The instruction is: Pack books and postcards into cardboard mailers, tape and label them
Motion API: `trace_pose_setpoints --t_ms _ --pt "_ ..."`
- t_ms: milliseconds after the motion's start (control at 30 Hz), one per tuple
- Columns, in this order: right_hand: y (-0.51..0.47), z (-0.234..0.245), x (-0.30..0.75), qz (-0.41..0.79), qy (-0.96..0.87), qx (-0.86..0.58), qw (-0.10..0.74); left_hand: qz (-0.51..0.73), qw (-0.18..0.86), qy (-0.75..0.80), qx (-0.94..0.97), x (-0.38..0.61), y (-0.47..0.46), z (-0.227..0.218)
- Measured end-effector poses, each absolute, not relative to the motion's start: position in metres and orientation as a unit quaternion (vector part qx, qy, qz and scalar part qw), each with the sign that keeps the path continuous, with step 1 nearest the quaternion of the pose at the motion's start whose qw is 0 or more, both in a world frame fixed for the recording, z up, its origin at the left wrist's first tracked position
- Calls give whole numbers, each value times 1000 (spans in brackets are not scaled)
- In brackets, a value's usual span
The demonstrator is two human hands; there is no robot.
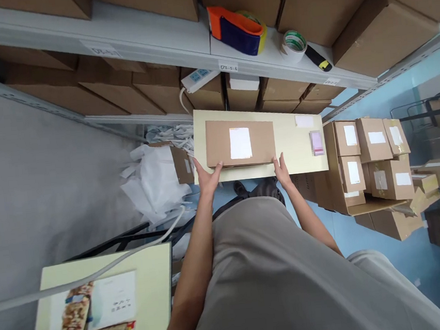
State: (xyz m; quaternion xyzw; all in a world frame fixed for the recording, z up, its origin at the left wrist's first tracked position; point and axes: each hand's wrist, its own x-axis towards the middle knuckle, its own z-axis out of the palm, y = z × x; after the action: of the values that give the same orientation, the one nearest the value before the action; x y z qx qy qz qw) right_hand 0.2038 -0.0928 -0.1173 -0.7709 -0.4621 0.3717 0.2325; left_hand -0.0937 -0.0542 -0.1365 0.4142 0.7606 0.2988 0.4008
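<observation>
A closed brown cardboard box (221,143) with a white label (240,143) on top lies on a narrow pale-yellow table (292,150). At its near left corner is my left hand (208,177), thumb and fingers spread, the thumb touching the front edge. My right hand (282,171) is by the near right corner, its fingers apart and pointing forward. Neither hand is wrapped round the box. On the table to the right are a white slip (304,121) and a small pinkish-purple packet (316,143).
Above the table, a metal shelf (177,47) bears boxes, an orange-and-blue tape dispenser (236,28), a tape roll (294,43) and a black-yellow cutter (317,58). A power strip (200,78) sits below. Labelled boxes (377,139) stand right; white bags (155,179) and a second table (154,290) are left.
</observation>
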Motion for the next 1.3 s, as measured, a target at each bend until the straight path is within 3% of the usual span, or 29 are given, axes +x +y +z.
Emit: trace_pose_setpoints --t_ms 133,300,567,900,1100,1200,1300 --pt "-79 -114 194 507 -286 -757 297 331 444 732 396 -100 -43 -133" --pt "-96 -94 205 511 -260 -736 360 369 447 691 432 -101 -41 -114" --pt "-196 -30 263 378 -147 -765 500 363 528 539 547 1 -29 -67" --pt "-360 7 316 225 89 -787 568 190 631 343 670 161 -78 -34" --pt "-424 9 387 161 145 -804 554 114 587 297 744 249 -124 -2" --pt "-442 11 438 94 130 -823 545 116 536 271 791 311 -137 10" --pt "-451 12 487 70 97 -809 575 128 553 234 789 382 -142 12"
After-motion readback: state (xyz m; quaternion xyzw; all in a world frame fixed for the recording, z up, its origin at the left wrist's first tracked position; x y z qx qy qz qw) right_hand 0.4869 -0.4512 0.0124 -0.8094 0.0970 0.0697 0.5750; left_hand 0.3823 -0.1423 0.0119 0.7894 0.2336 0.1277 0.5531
